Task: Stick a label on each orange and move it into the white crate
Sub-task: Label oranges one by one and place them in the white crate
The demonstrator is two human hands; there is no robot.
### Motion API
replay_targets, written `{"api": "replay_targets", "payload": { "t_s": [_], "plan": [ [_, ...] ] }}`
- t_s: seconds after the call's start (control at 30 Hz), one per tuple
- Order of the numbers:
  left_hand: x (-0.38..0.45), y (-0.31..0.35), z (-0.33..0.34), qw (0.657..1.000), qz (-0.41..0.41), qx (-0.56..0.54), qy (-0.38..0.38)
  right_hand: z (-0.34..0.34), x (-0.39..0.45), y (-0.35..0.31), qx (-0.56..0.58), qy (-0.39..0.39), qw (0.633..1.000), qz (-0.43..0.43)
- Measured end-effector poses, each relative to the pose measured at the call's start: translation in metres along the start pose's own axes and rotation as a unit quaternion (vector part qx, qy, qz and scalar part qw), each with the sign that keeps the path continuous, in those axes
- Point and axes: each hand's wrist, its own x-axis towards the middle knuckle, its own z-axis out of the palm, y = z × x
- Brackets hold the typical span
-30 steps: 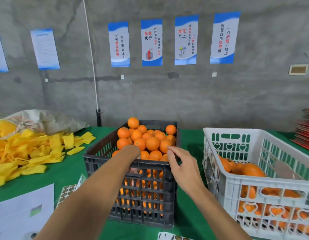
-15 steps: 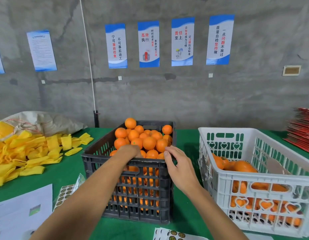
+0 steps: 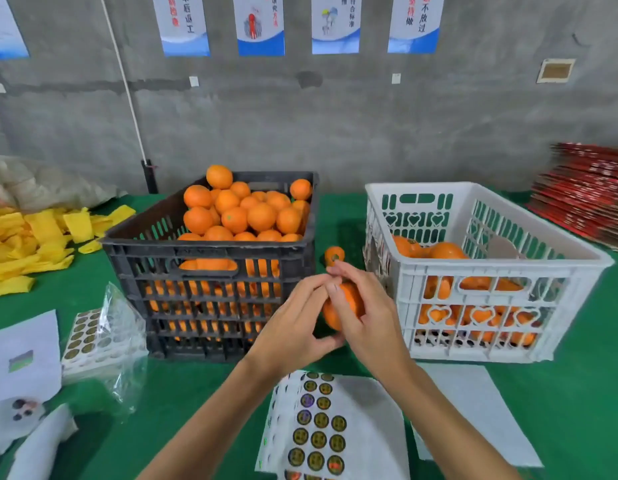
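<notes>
Green table [image 3: 577,393], both hands gripping one orange [image 3: 349,306], left hand [image 3: 293,327], right hand [image 3: 369,317], long axis unclear

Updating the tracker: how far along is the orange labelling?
Done: a few oranges lie in the white slatted plastic crate. In hand: left hand and right hand hold one orange above the round-sticker label sheet. Left: the black plastic crate is still heaped full.

The hands [image 3: 335,317] cover most of the orange [image 3: 347,303]; sticker sheet [image 3: 321,431] cut off below.
</notes>
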Motion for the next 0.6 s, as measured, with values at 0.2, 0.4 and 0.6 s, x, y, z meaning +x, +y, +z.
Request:
{"api": "replay_targets", "payload": {
  "t_s": [0.2, 0.4, 0.6],
  "plan": [
    [-0.065, 0.003, 0.039, 0.975, -0.161, -0.075, -0.131, 0.003, -0.061, 0.032, -0.006, -0.121, 0.981, 0.152],
    [-0.096, -0.003, 0.05, 0.938, -0.315, -0.124, -0.075, -0.02, -0.113, 0.035, -0.056, -0.309, 0.941, 0.13],
    [-0.098, -0.003, 0.052, 0.927, -0.337, -0.158, -0.054, -0.024, -0.118, 0.04, -0.219, -0.415, 0.882, 0.051]
  ]
}}
